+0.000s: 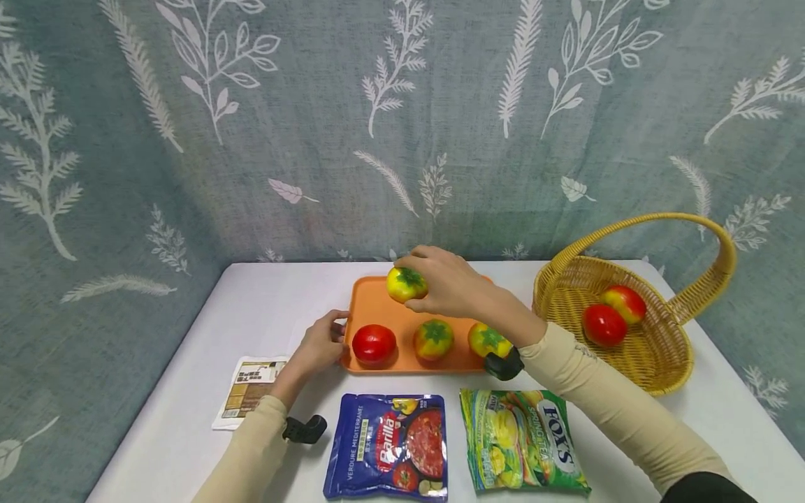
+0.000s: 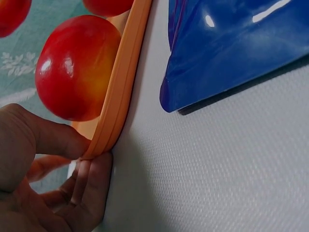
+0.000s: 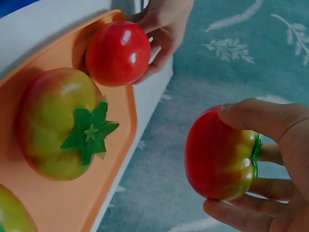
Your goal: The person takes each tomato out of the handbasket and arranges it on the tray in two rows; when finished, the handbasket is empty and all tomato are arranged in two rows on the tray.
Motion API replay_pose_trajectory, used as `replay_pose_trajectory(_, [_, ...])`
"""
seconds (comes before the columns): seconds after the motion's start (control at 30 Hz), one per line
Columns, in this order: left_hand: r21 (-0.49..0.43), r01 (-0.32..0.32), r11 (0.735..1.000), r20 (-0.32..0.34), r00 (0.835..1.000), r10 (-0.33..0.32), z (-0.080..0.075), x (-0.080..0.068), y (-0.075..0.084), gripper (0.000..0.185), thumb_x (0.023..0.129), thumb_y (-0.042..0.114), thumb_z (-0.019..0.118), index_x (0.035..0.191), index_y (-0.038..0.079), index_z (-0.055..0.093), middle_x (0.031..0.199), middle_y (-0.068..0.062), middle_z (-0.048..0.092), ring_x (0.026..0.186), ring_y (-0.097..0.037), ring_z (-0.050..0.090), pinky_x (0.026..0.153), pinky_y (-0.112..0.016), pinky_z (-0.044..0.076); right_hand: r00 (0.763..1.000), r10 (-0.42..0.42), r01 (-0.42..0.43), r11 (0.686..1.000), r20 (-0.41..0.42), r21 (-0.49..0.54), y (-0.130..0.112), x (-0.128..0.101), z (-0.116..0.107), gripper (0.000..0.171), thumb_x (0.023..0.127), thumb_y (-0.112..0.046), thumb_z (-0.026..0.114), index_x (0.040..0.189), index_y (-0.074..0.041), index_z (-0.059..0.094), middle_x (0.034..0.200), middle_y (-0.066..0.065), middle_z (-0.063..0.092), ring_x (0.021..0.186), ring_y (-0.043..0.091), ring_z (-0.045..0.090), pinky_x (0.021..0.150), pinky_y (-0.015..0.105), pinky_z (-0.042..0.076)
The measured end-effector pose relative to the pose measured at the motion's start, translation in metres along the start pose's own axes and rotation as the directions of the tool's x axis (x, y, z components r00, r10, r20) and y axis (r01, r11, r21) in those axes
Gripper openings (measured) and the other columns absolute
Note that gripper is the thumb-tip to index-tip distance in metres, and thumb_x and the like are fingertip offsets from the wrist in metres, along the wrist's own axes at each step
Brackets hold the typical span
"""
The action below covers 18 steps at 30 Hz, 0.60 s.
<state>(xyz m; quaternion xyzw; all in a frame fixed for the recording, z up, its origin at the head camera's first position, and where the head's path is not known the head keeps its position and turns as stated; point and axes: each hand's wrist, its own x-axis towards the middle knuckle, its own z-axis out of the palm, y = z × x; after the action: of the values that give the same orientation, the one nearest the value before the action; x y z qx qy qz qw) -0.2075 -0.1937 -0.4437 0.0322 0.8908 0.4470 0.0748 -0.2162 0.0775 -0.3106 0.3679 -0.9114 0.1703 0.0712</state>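
Our right hand [image 1: 448,285] is grasping one tomato [image 1: 405,283] above one orange tray [image 1: 393,316], whose rim [image 2: 123,79] our left hand [image 1: 319,344] is pinching. We are counting three more tomatoes [image 1: 374,344] sitting on the tray, two other tomatoes [image 1: 604,325] lying in one basket [image 1: 660,360], and three packets [image 1: 386,447] lying nearby.

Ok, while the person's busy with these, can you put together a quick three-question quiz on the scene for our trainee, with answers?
1. What is the right hand holding?
2. True or false: the left hand is pressing down on the blue pouch.
3. How many fruits can be seen inside the wicker basket?

Key:
1. A tomato with a green star-shaped top.
2. False; the left hand pinches the rim of the orange tray.
3. Two.
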Motion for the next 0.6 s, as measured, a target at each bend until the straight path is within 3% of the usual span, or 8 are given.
replay_pose_trajectory(0.6, [0.023, -0.012, 1.0, -0.006, 1.0, 0.012, 0.001, 0.0, -0.002, 0.07, 0.073, -0.016, 0.062, 0.14, -0.002, 0.049, 0.112, -0.02, 0.059, 0.094, -0.031, 0.057, 0.066, -0.034, 0.06, 0.984, -0.003, 0.018, 0.996, 0.178, -0.085, -0.003, 0.051, 0.036, 0.053, 0.084, -0.029, 0.078, 0.131, -0.01, 0.063, 0.113, 0.007, 0.061, 0.098, 0.021, 0.057, 0.082, 0.033, 0.053])
